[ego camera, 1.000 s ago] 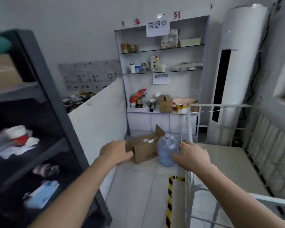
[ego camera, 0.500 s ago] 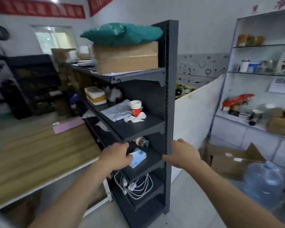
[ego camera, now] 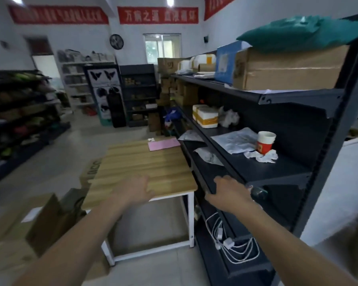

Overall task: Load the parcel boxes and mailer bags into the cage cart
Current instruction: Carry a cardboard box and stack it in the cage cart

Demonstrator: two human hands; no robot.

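Two hands hung empty, fingers relaxed: left hand (ego camera: pixel 135 187) above a wooden table (ego camera: pixel 153 166) at 11 o'clock, right hand (ego camera: pixel 228 193) before dark shelving (ego camera: pixel 298 96), where a parcel box (ego camera: pixel 287 69) under a teal mailer bag (ego camera: pixel 298 32) sat at 2 o'clock.

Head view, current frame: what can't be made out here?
Cage cart: outside the head view.
Left red wall banner: lettering blurred by motion.
Brown cardboard boxes at lower left: blurred, cut by the left edge; label unreadable.
Dark round object on the black metal shelving: half hidden behind the right hand.
Left hand: whether it touches the wooden table is unclear.
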